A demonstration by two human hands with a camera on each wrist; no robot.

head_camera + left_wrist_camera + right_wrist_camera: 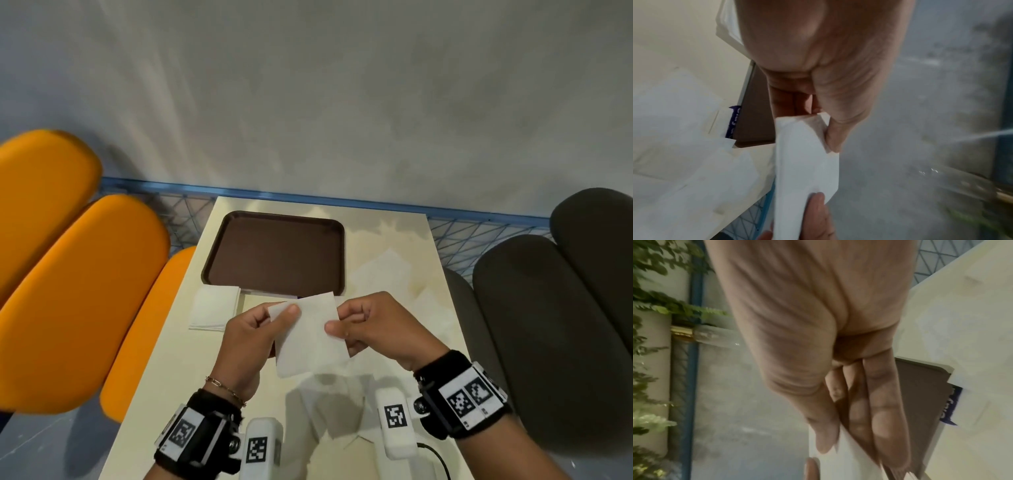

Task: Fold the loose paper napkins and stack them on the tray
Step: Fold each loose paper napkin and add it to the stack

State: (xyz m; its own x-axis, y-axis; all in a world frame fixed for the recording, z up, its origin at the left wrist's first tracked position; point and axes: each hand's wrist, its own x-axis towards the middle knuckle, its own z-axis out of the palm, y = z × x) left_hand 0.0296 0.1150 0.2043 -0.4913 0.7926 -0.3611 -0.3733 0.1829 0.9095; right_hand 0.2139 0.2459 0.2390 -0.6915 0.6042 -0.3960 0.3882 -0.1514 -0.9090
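Above the cream table both hands hold up one white paper napkin. My left hand pinches its upper left corner between thumb and fingers, and my right hand pinches its right edge. The left wrist view shows that napkin under my left thumb. The right wrist view shows its edge between my right thumb and fingers. A brown tray with nothing on it lies beyond the hands. A small stack of folded napkins sits left of my left hand. Loose napkins lie to the right of the tray.
Orange seats line the table's left side and dark grey seats the right. A blue mesh rail runs behind the table's far edge. More white napkins lie on the table below the hands.
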